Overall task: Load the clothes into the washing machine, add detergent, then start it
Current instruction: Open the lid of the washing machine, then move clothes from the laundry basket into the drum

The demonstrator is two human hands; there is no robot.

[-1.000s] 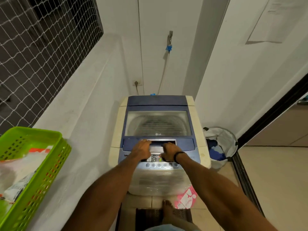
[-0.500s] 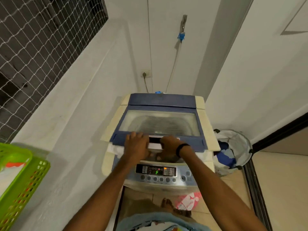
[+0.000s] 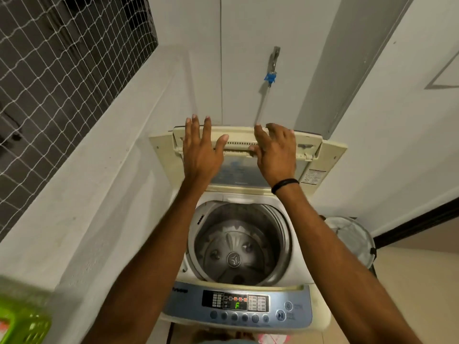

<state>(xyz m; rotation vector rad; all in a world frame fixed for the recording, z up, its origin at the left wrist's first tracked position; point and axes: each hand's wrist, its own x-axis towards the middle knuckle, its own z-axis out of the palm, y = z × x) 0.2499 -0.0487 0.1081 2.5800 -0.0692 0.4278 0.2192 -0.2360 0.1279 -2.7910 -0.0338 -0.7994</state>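
Narrow corner. Hemmed in on the left by a grey ledge wall under a netted window, at the back by a white wall with a tap and hose, on the right by another white wall. Open room only toward the near side and toward the right, past a pale round basket just beside the right flank of the washing machine. At the lower left, blurred, the corner of a green basket.

Top-loading, cream-bodied, set against the back wall, with a blue control panel along the near edge, lit with a green "F" and small red marks. Swung up and standing near upright at the back, the lid, cream underside facing out. Below it the drum, mouth open, grey metal, round pulsator plate in plain view at the bottom.

Flat against the left part of the lid, the left hand: fingers straight and spread, tips reaching past the upper edge, released and gripping nothing. On the lid right of middle, the right hand: fingers loosely extended up to the upper edge, thumb by the slotted strip, likewise unclenched. Round the right wrist, a black band. Both forearms stretched out above the drum's mouth.
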